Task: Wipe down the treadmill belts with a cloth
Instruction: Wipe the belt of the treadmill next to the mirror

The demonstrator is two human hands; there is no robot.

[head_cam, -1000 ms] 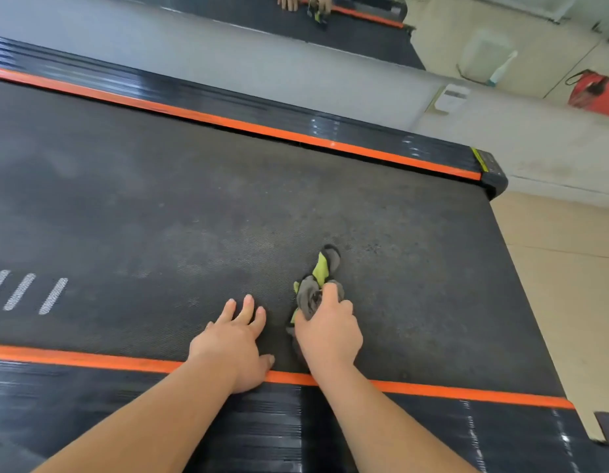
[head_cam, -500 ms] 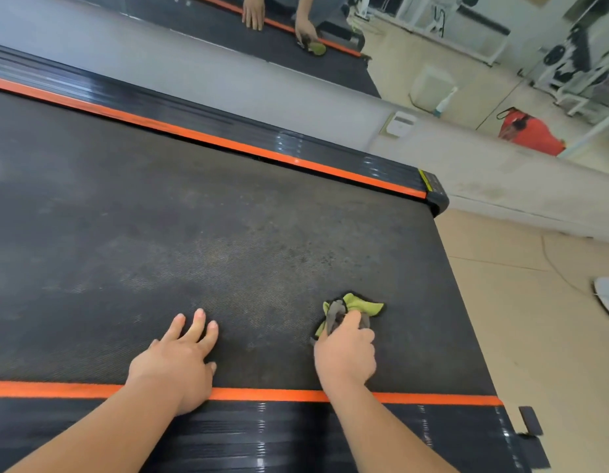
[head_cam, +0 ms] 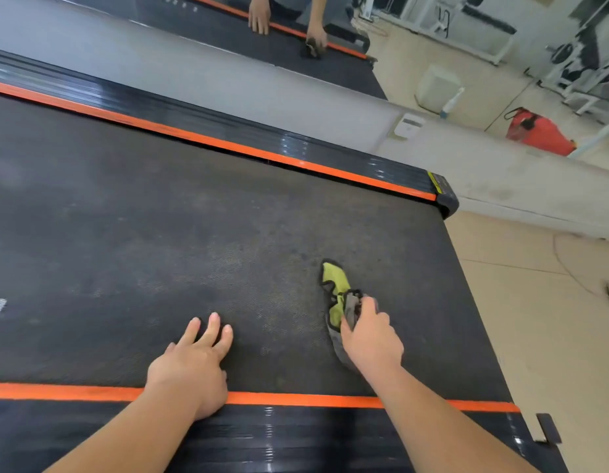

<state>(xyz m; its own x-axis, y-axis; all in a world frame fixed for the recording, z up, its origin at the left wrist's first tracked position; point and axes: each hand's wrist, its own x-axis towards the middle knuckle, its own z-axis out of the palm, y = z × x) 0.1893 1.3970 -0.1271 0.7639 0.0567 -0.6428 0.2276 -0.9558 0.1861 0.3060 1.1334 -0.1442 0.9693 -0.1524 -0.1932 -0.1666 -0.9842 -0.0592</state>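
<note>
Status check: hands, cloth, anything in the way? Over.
Left hand flat on the treadmill belt. Right hand grips the yellow-green cloth on the belt, near its end. Only other thing on the belt: the left hand.

crumpled yellow-grey cloth (head_cam: 336,295) lies on the dusty black belt (head_cam: 159,250).

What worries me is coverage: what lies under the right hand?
The right hand grips a bunched green-grey cloth lying on the belt. How much cloth lies beneath the palm is hidden.
</note>
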